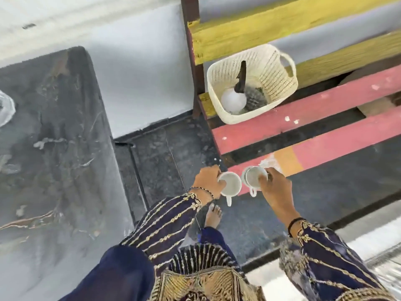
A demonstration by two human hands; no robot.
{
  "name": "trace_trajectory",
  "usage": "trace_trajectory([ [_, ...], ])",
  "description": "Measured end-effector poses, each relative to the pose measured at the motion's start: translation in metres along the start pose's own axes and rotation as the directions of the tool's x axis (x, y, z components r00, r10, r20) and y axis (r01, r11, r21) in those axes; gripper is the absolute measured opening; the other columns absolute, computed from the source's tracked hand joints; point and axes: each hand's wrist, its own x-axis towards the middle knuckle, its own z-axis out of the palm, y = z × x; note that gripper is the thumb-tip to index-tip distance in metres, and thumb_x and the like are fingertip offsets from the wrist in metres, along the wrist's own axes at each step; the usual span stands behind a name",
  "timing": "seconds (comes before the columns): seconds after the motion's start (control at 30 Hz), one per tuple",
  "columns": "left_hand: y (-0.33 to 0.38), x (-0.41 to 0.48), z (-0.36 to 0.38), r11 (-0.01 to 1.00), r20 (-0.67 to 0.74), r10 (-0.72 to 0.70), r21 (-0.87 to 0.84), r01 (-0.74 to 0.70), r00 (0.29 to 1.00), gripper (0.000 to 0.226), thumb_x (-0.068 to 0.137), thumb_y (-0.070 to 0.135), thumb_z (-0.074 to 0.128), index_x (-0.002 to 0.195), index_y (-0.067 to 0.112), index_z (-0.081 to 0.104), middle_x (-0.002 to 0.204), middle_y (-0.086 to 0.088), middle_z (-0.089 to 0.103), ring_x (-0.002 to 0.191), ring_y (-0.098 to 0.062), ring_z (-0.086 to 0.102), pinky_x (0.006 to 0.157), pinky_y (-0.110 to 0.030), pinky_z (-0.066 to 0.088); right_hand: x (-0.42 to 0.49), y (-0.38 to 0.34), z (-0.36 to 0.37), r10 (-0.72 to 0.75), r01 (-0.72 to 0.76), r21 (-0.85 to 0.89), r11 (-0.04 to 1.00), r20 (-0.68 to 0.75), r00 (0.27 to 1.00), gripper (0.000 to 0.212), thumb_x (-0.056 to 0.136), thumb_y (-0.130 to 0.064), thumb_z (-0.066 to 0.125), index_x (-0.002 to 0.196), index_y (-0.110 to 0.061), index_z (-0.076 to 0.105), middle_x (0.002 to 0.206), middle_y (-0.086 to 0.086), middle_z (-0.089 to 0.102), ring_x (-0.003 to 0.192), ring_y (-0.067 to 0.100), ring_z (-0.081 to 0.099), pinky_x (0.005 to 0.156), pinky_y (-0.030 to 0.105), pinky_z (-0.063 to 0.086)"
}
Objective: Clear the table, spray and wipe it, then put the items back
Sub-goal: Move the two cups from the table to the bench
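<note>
My left hand [207,178] grips one white cup [231,185] by its rim, handle hanging down. My right hand [274,187] holds a stack of white cups [253,178], with a clear plastic piece [269,165] above my fingers. Both hands hover by the near end of the pink and yellow slatted bench [325,109]. The dark marble table [54,148] fills the left side, with a glass dish [5,107] at its far left edge and pale smears on its top.
A cream plastic basket [271,61] sits on the bench, holding a white round item [233,99], a dark handle and a dark brush-like thing. A dark stone floor [169,153] lies between table and bench. My bare foot [213,216] is on it.
</note>
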Motion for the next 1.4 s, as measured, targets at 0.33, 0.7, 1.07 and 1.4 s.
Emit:
trace_trajectory([
  [0.33,0.014,0.080,0.082,0.998,-0.011,-0.024,0.052,0.024,1.000,0.032,0.084,0.016,0.060,0.114,0.003,0.060,0.117,-0.017,0.063,0.107,-0.034,0.060,0.091,-0.042,0.050,0.066,0.059,0.004,0.174,-0.171,0.073,0.983,-0.031,0.984,0.027,0.098,-0.009,0.055,0.122,0.000,0.065,0.111,0.020,0.074,0.100,0.037,0.069,0.081,0.029,0.046],
  [0.7,0.028,0.105,0.116,0.995,-0.041,-0.093,-0.033,0.092,0.995,0.030,0.082,0.017,0.064,0.109,0.005,0.065,0.108,-0.019,0.069,0.100,-0.034,0.065,0.081,-0.037,0.052,0.090,0.087,-0.001,0.167,-0.167,0.028,0.986,-0.006,0.986,0.027,0.100,-0.012,0.055,0.122,0.000,0.065,0.113,0.020,0.073,0.104,0.036,0.066,0.081,0.028,0.043],
  [1.07,0.041,0.094,0.112,0.960,-0.013,-0.153,0.237,0.152,0.988,0.041,0.089,0.036,0.054,0.122,0.012,0.050,0.126,-0.011,0.054,0.108,-0.037,0.060,0.086,-0.042,0.048,0.085,0.076,-0.025,0.075,-0.069,-0.114,0.991,0.047,0.996,0.035,0.096,-0.019,0.064,0.128,-0.004,0.060,0.124,0.016,0.070,0.107,0.036,0.068,0.090,0.046,0.057],
  [1.4,0.050,0.051,0.037,0.969,-0.155,-0.056,0.229,0.091,0.986,0.034,0.089,0.036,0.050,0.112,0.013,0.059,0.120,-0.006,0.054,0.107,-0.029,0.059,0.087,-0.043,0.049,0.054,-0.014,-0.032,-0.176,0.196,-0.208,0.958,0.111,0.978,0.032,0.099,-0.018,0.060,0.128,-0.005,0.062,0.126,0.014,0.067,0.116,0.032,0.062,0.093,0.045,0.055],
])
